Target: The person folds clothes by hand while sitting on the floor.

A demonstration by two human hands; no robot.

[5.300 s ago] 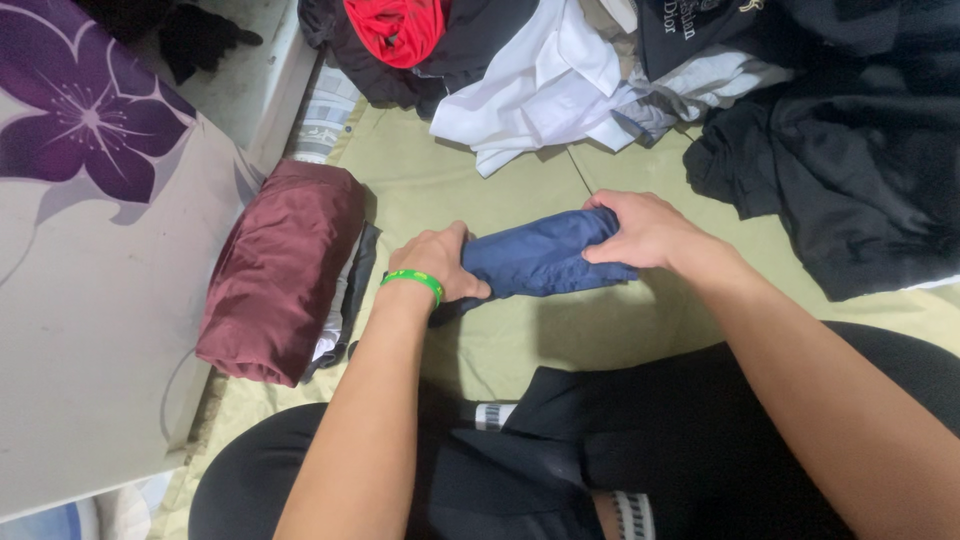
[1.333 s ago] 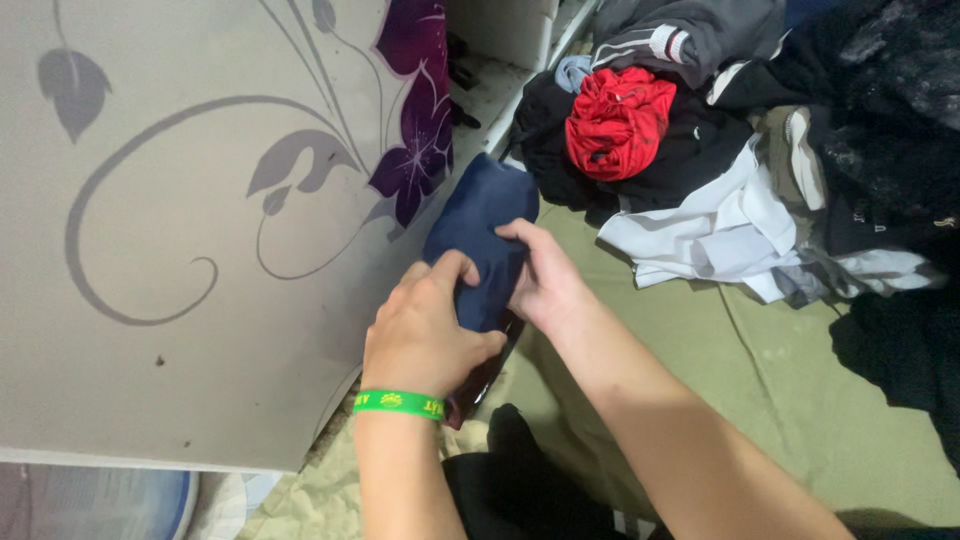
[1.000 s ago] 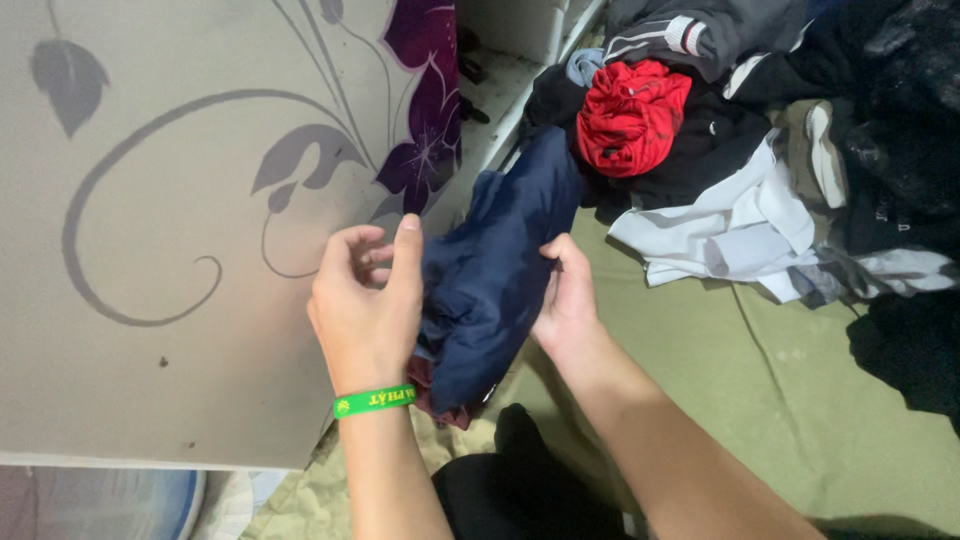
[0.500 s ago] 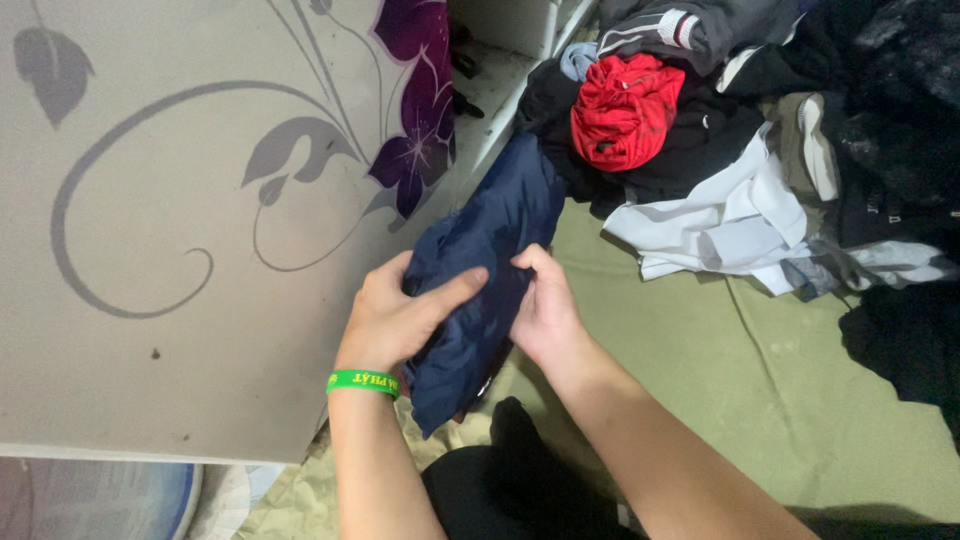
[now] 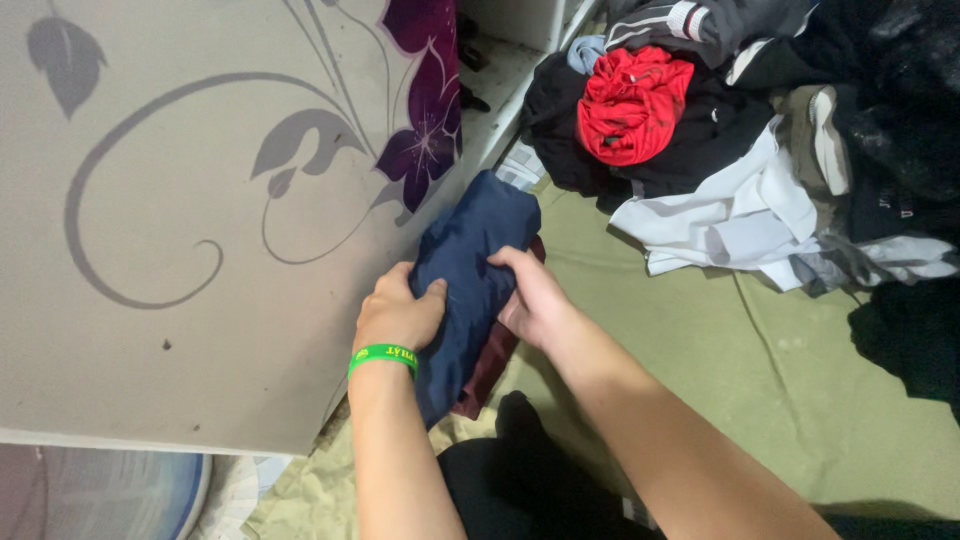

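Here, the scene is set out piece by piece, from largest to smallest.

Panel: a grey panel (image 5: 180,230) printed with curling vines and a purple flower is seen filling the left of the view.

Sheet: an olive-green sheet (image 5: 800,400) is spread over the floor at the right.

Clothes heap: a heap of loose clothes (image 5: 760,130) in black, white and grey is piled at the top right, well apart from the hands.

Navy garment: a folded navy garment (image 5: 470,270) is held just beside the panel's lower edge, laid on top of a maroon garment (image 5: 495,360), of which only an edge is shown.

Red garment: a crumpled red garment (image 5: 630,100) is seen resting on the heap.

Right hand: the right hand (image 5: 535,300) is pressed on the navy garment's right side, the grip closed around the fold.

Left hand: the left hand (image 5: 395,315) is closed on the garment's left edge, fingers tucked into the cloth.

Wristband: a green wristband (image 5: 382,355) is worn on the left wrist.
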